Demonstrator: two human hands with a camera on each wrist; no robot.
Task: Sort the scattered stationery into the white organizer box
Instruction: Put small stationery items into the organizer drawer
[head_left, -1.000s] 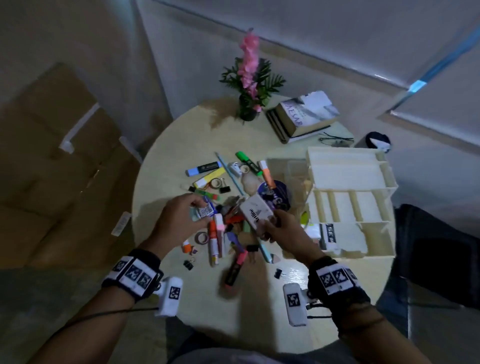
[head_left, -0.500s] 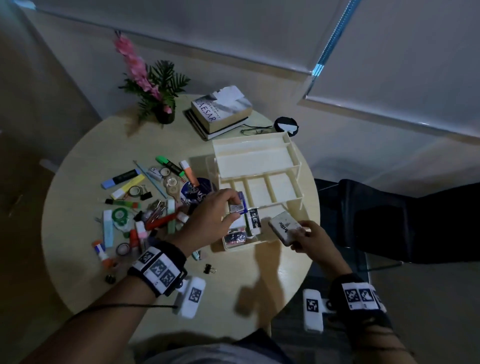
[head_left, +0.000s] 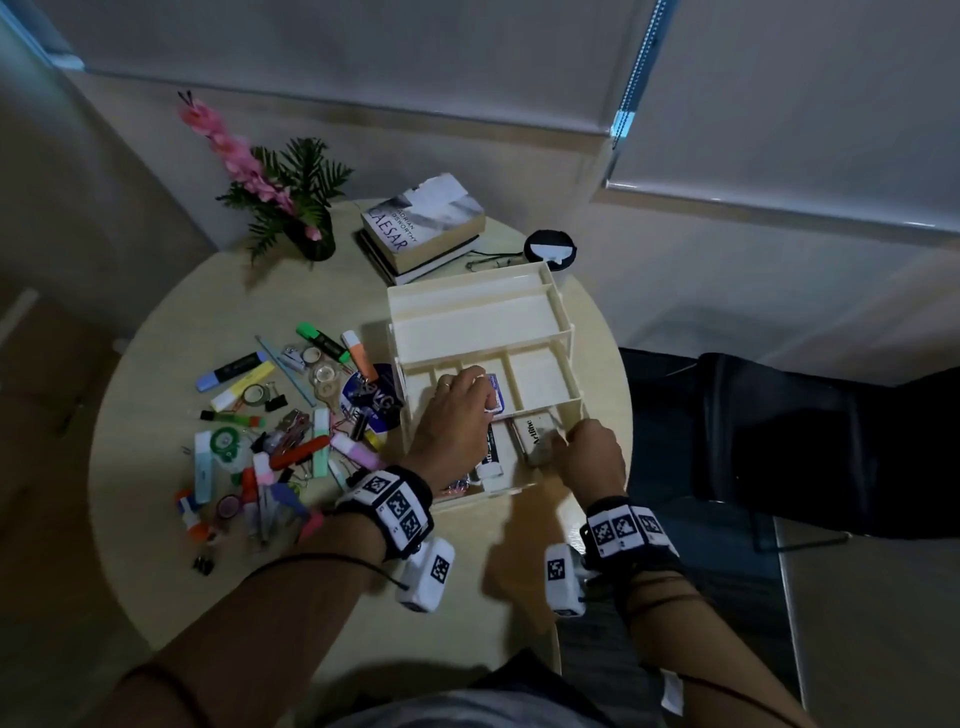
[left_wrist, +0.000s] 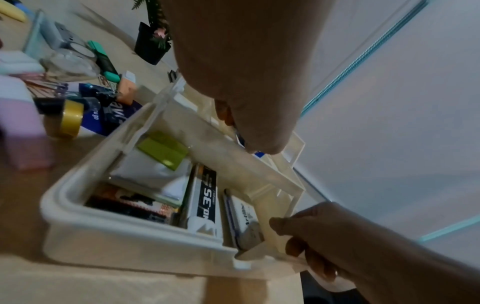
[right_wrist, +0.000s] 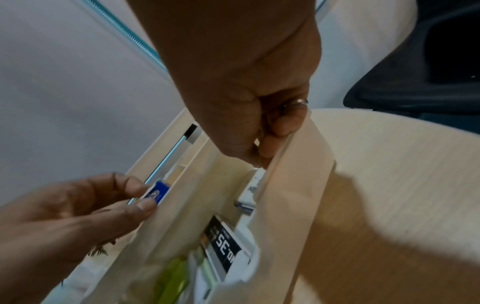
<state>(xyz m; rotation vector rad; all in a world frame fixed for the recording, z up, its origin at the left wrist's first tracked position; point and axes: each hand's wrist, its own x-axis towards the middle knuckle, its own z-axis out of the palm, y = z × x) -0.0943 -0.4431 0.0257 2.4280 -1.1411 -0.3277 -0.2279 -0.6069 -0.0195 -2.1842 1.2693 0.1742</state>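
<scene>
The white organizer box (head_left: 566, 332) stands on the right side of the round table. My left hand (head_left: 485, 400) pinches a small blue and white packet (head_left: 494, 391) over a narrow middle compartment; the packet (right_wrist: 155, 193) also shows in the right wrist view. At the front right compartment my right hand (head_left: 558, 441) holds a white Artline box (head_left: 535, 439), which lies down inside against the wall. A black and white staple box (left_wrist: 205, 197) lies beside it. Scattered stationery (head_left: 291, 431) of markers, tape and clips is heaped left of the organizer.
A book stack (head_left: 423, 228) and a potted pink flower (head_left: 306, 218) stand at the back of the table (head_left: 363, 587). A round black object (head_left: 549, 249) sits behind the organizer. A dark chair (head_left: 779, 441) is close on the right.
Both hands have moved from the pile to the organizer. The right hand has lowered the Artline box into the front right compartment. The left hand has carried its packet over the middle row.
</scene>
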